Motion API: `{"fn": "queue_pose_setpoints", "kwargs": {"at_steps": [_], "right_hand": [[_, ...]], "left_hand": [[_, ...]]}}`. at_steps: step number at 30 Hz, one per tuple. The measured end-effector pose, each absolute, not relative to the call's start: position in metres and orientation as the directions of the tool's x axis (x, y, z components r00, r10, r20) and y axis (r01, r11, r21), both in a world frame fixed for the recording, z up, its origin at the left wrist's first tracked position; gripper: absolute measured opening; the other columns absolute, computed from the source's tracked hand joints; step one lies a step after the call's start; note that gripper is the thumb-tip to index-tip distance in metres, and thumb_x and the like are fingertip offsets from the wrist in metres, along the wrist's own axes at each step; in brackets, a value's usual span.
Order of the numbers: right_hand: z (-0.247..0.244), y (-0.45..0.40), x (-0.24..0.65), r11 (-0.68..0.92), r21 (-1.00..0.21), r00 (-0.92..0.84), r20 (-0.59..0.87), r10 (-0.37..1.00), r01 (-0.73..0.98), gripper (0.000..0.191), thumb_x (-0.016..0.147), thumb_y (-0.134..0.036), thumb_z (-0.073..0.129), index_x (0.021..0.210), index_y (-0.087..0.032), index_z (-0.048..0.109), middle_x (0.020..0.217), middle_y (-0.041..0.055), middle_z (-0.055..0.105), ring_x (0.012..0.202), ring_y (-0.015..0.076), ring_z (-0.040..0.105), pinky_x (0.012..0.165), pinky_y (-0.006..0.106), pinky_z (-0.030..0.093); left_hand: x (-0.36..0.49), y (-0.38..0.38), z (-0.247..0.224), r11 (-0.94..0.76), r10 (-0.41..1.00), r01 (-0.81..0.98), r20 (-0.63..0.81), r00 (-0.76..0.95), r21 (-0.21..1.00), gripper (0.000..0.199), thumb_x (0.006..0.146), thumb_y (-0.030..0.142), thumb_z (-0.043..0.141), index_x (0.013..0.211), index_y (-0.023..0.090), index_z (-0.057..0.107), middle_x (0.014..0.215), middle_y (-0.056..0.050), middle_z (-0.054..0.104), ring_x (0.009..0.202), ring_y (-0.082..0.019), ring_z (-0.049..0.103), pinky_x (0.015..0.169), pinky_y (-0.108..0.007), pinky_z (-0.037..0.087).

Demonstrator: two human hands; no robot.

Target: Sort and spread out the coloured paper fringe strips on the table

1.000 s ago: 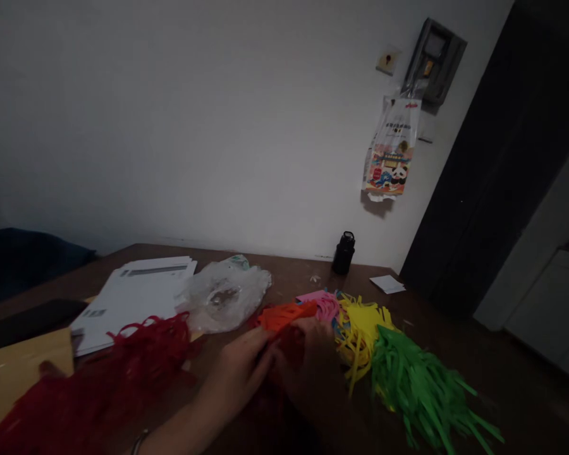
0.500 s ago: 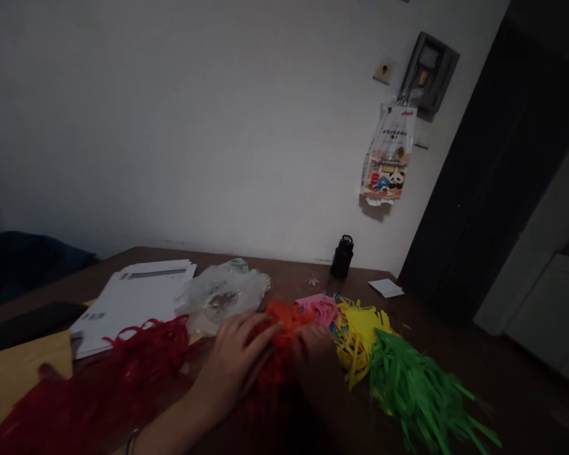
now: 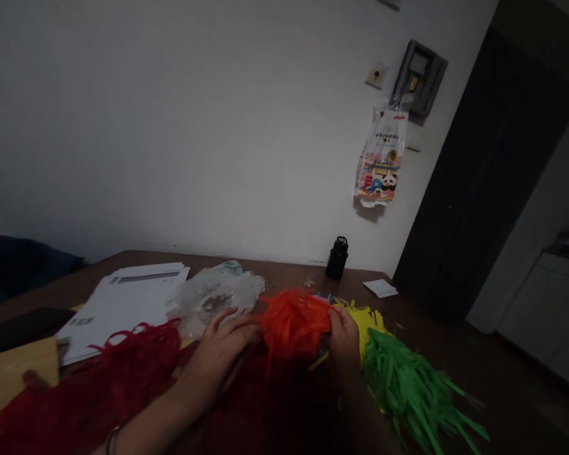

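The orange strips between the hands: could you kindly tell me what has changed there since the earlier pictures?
The right hand has moved rightward, away from the left hand, and the orange strips between them have spread wider. The black bottle, green strips and crumpled plastic stayed put.

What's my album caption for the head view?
Orange strips between left hand and right hand, green strips nearby.

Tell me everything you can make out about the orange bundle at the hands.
The orange bundle is a loose, rumpled mass of bright red-orange strips, papery or cloth-like; I can't tell which. The right hand pinches its right edge between thumb and fingers; the left hand is at its left edge, its grip unclear. A strip hangs at the lower left, and the underside fades into shadow. Yellow strips show to its right.
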State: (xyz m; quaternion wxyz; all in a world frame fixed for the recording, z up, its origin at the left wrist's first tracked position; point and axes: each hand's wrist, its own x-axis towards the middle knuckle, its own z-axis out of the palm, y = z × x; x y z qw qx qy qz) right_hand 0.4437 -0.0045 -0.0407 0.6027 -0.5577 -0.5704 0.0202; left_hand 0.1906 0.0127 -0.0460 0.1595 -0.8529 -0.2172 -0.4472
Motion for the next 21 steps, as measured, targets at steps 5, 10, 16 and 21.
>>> {"fn": "queue_pose_setpoints", "kwargs": {"at_steps": [5,10,16,21], "right_hand": [[-0.039,-0.011,0.436,0.422,-0.626,0.275,0.718,0.639,0.655,0.027,0.090,-0.028,0.039,0.081,-0.020,0.063,0.071,0.0026,0.066,0.066,0.0187,0.060,0.062,0.026,0.044],[-0.036,-0.020,0.419,0.474,-0.533,0.133,0.751,0.647,0.701,0.021,0.088,-0.031,0.045,0.082,-0.020,0.062,0.069,0.0017,0.065,0.061,0.0166,0.058,0.059,0.025,0.043],[-0.046,-0.013,0.419,0.435,-0.464,0.012,0.694,0.720,0.771,0.007,0.073,-0.023,0.063,0.080,-0.021,0.063,0.067,-0.0015,0.067,0.058,0.0154,0.060,0.055,0.023,0.042],[-0.056,-0.007,0.431,0.276,-0.406,0.061,0.647,0.760,0.871,0.025,0.067,-0.008,0.055,0.086,-0.020,0.067,0.072,0.0070,0.071,0.065,0.0234,0.065,0.057,0.028,0.043]], "left_hand": [[0.211,0.000,-0.024,-0.848,0.237,0.517,0.791,0.565,-0.114,0.031,0.092,0.009,0.043,0.117,0.021,0.057,0.123,-0.010,0.067,0.114,-0.026,0.056,0.100,-0.048,0.035],[0.230,0.005,-0.003,-0.843,0.252,0.499,0.669,0.699,-0.203,0.020,0.093,0.012,0.049,0.091,0.023,0.066,0.088,-0.001,0.072,0.090,-0.024,0.059,0.090,-0.044,0.035],[0.227,0.011,-0.002,-0.847,0.257,0.491,0.652,0.713,-0.202,0.025,0.098,0.018,0.045,0.089,0.021,0.068,0.076,-0.002,0.068,0.074,-0.021,0.055,0.072,-0.037,0.034],[0.216,0.008,-0.005,-0.868,0.310,0.493,0.713,0.630,-0.058,0.031,0.099,0.023,0.040,0.091,0.023,0.070,0.078,-0.004,0.071,0.074,-0.023,0.057,0.074,-0.039,0.034]]}}
